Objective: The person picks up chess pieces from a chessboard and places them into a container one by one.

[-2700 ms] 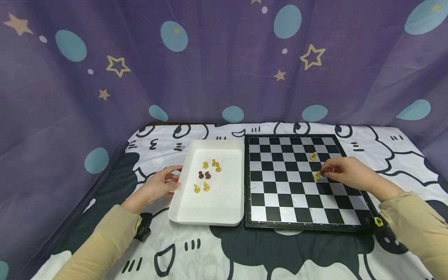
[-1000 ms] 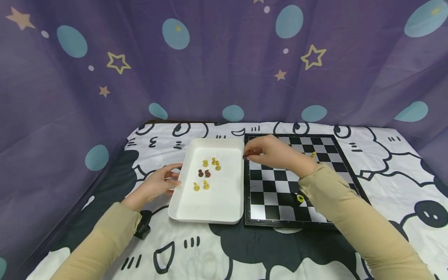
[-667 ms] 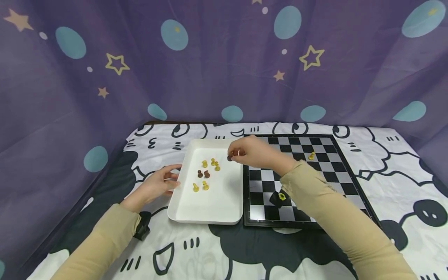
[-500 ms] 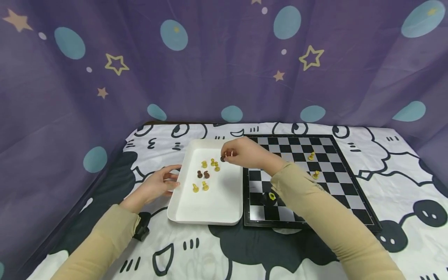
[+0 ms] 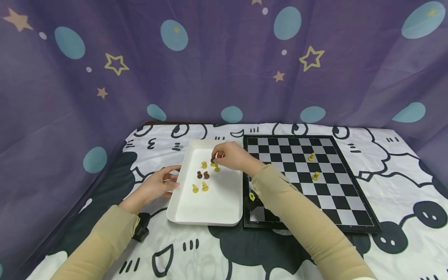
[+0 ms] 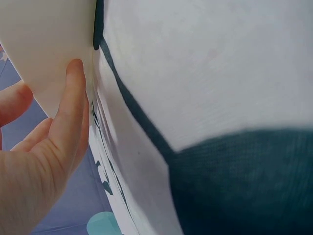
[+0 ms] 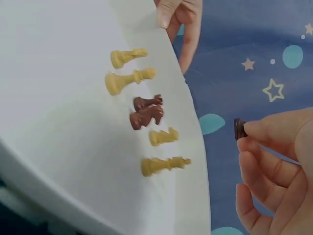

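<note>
My right hand (image 5: 231,157) is over the white tray (image 5: 217,208), pinching a small dark brown chess piece (image 7: 239,129) between thumb and fingertips. Only its round end shows; its kind is hidden. Inside the tray are several yellow chess pieces (image 5: 205,187) and two brown chess pieces (image 5: 206,175), one shaped like a knight. In the right wrist view these lie in a loose row. My left hand (image 5: 157,186) touches the tray's left side with fairly straight fingers. The left wrist view has one finger (image 6: 73,93) along the tray's outer wall.
A black-and-white chessboard (image 5: 329,202) adjoins the tray on the right. Two yellow pieces stand on it, one farther back (image 5: 311,157) and one nearer (image 5: 315,176). A patterned cloth (image 5: 196,256) covers the table; a purple curtain (image 5: 210,77) hangs behind.
My right hand has taken a brown piece from beside the nearer yellow one on the board and carried it left over the tray. The left hand has stayed put.
</note>
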`<state>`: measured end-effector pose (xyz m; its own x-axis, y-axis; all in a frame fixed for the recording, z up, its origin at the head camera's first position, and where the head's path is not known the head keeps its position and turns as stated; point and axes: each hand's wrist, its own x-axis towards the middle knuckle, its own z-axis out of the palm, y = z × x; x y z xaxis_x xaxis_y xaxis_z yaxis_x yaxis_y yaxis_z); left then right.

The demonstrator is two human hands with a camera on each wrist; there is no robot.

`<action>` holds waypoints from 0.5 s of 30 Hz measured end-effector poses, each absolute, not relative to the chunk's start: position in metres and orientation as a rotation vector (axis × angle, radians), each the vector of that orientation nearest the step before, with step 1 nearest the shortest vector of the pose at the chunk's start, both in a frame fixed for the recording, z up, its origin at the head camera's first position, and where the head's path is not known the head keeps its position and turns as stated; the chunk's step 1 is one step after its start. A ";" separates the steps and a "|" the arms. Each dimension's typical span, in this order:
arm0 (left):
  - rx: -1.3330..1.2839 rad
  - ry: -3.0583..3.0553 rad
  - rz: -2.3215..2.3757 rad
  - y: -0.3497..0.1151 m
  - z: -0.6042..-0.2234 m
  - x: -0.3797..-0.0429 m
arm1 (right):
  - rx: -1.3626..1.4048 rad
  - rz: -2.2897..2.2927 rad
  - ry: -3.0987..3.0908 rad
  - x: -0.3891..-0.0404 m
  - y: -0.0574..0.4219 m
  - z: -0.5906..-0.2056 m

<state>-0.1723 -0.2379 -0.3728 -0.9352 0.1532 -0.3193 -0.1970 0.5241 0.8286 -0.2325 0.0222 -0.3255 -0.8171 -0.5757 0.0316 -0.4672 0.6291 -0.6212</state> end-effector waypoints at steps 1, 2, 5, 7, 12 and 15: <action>-0.037 2.418 1.375 -0.238 -0.373 -0.172 | -0.859 -0.955 2.686 -0.233 0.021 -0.327; -0.038 2.420 1.374 -0.238 -0.373 -0.172 | -0.848 -0.957 2.698 -0.233 0.019 -0.329; -0.038 2.423 1.371 -0.238 -0.373 -0.172 | -0.804 -0.956 2.731 -0.232 0.014 -0.333; -0.040 2.425 1.370 -0.238 -0.373 -0.172 | -0.781 -0.953 2.750 -0.232 0.011 -0.336; -0.049 2.422 1.375 -0.238 -0.373 -0.172 | -0.738 -0.958 2.712 -0.231 0.004 -0.342; -0.049 2.422 1.375 -0.238 -0.374 -0.173 | -0.733 -0.950 2.688 -0.231 0.002 -0.345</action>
<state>-0.1725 -0.2378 -0.3738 -0.9365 0.1426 -0.3204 -0.2021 0.5274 0.8253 -0.2314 0.0020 -0.3451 -0.8577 -0.5138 -0.0203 -0.3869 0.6708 -0.6327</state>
